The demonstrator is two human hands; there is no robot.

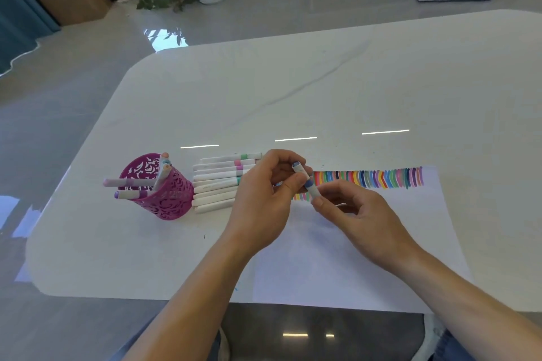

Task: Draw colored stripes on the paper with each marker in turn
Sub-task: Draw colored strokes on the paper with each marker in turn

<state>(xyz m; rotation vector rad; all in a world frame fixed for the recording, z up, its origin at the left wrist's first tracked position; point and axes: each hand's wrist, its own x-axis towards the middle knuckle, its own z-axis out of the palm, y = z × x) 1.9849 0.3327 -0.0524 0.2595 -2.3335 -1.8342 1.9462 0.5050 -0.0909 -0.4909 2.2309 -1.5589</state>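
Centre of frame: blue marker point(308, 184) held over the paper point(352, 258). The left hand point(264, 199) pinches its upper end and the right hand point(360, 214) pinches the lower barrel. Likely risk: cap jerks free and the tip smears the stripes point(369, 179) beneath.

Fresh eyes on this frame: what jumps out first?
The band of coloured stripes along the far edge of the paper, right of centre. Just left of it, the left hand and right hand both pinch one blue-banded marker above the paper. At left on the table, a magenta cup holds a few markers, and a row of markers lies beside it.
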